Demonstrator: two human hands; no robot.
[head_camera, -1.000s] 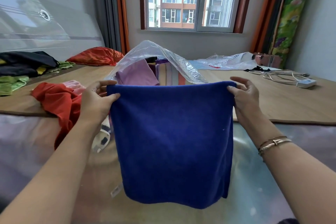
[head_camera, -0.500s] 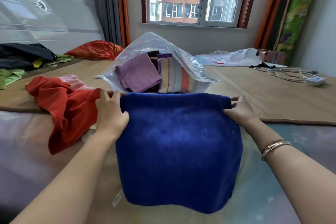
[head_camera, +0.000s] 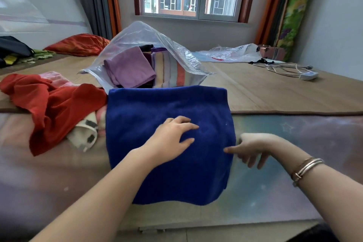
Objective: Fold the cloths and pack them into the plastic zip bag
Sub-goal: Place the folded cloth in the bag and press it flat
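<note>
Head view: blue cloth [head_camera: 169, 108] lying flat at frame center, just below the plastic zip bag [head_camera: 157, 49] with a purple cloth [head_camera: 129, 69] and striped cloth [head_camera: 169, 73] inside. Left hand [head_camera: 172, 135] pressing flat on it, fingers spread. Right hand [head_camera: 253, 149] at its right edge, fingers loose, gripping nothing. Red cloth [head_camera: 53, 108] piled at left.

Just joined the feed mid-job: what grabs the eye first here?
The big royal-blue fleece cloth lying flat at centre, with the left hand resting open on it and the right hand at its right edge. Just behind stands the clear plastic zip bag, mouth gaping, holding a folded lilac cloth and a striped towel. A crumpled red cloth lies left.
</note>
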